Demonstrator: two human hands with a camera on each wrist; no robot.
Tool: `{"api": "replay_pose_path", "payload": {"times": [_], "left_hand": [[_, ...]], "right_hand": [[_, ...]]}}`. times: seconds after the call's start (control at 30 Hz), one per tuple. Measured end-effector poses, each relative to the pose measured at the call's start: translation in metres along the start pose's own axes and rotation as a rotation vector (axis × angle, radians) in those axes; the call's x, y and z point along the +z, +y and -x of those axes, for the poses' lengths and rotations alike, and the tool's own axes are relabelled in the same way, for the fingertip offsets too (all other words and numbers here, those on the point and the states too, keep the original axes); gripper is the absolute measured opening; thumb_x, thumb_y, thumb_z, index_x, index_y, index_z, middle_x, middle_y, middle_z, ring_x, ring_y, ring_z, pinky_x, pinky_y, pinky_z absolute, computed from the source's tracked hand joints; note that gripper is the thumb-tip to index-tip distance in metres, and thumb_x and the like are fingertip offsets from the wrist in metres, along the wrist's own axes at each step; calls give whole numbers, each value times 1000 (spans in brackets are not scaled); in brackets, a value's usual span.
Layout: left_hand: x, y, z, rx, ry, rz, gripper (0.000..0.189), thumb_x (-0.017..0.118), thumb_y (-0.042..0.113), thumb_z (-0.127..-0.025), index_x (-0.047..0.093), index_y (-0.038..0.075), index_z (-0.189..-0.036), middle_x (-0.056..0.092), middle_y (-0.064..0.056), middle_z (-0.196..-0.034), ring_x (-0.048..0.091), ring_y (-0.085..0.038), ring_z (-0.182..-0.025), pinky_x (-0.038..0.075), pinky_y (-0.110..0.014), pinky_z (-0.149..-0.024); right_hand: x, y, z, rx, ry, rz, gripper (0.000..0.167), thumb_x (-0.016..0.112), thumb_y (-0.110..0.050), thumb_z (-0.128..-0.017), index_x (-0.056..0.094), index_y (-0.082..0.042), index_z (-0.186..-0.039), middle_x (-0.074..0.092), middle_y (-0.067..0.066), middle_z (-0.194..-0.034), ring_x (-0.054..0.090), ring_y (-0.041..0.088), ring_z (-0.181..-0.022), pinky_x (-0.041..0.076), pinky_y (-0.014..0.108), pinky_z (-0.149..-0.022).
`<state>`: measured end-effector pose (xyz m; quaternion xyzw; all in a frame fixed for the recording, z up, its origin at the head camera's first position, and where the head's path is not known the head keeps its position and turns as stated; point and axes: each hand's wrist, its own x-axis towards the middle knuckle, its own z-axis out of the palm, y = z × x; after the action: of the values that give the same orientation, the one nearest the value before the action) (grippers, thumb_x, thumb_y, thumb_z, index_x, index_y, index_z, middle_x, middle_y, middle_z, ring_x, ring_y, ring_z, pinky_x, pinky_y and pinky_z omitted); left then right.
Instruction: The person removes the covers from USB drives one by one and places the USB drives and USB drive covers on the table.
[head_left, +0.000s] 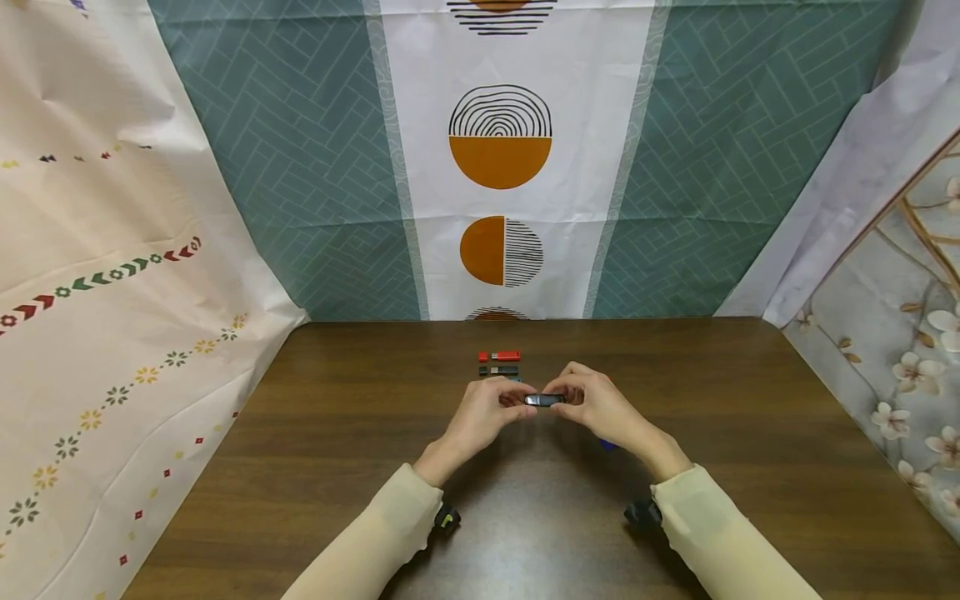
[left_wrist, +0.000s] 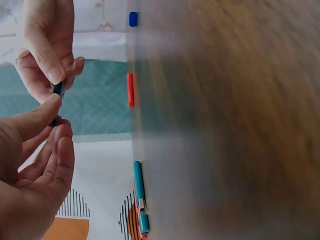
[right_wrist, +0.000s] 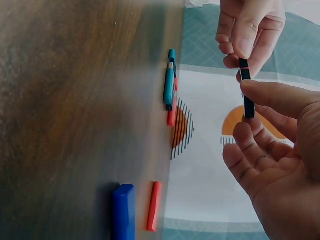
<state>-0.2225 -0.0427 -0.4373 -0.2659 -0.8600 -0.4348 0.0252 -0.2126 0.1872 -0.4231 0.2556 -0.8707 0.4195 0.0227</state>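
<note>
A black USB flash drive (head_left: 543, 400) with a shiny face is held level above the table between both hands. Its left end is pinched by my left hand (head_left: 482, 410) between thumb and fingers. My right hand (head_left: 600, 407) pinches the other end the same way. In the right wrist view a thin red line crosses the flash drive (right_wrist: 247, 97) near the left fingertips; whether cap and body are apart there, I cannot tell. Fingers cover parts of both ends.
Beyond the hands lie an uncapped red flash drive (head_left: 508, 356) and a black one (head_left: 504, 371), caps alongside. A teal flash drive (left_wrist: 139, 180) lies nearer. Towards the right are a blue piece (right_wrist: 124, 212) and a red stick (right_wrist: 154, 206) on the brown table (head_left: 337, 442).
</note>
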Motion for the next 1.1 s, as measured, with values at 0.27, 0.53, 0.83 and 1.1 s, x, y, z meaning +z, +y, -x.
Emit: {"api": "replay_pose_path", "payload": {"times": [0.27,0.53,0.83,1.1], "left_hand": [[3,0,1,7,63,18,19,81,19,-91,82,12,-109,76,-3,-101,69,-10,-83,56,-24,-70],[3,1,0,11,92,38,20,80,18,-92,81,9,-110,74,2,-96,68,-10,-81,56,-24,-70],[6,2,-3,28,110,48,23,81,16,-91,80,9,-113,72,2,-91,67,-10,-80,57,-23,-72],[6,1,-6,64,89,38,21,80,16,-92,80,6,-111,71,3,-91,65,-11,-82,56,-24,-72]], "right_hand": [[4,3,4,2,68,-43,21,79,-6,-93,77,-9,-113,62,2,-98,54,16,-81,48,28,-70],[8,3,7,48,156,-101,21,81,-10,-92,78,-12,-112,63,-1,-100,57,19,-79,50,27,-67],[7,5,5,34,167,-72,20,82,-7,-90,78,-7,-109,63,4,-98,56,17,-77,48,26,-67],[3,8,5,-1,169,-50,19,82,-8,-90,78,-9,-108,64,5,-96,55,16,-76,47,27,-66]]}}
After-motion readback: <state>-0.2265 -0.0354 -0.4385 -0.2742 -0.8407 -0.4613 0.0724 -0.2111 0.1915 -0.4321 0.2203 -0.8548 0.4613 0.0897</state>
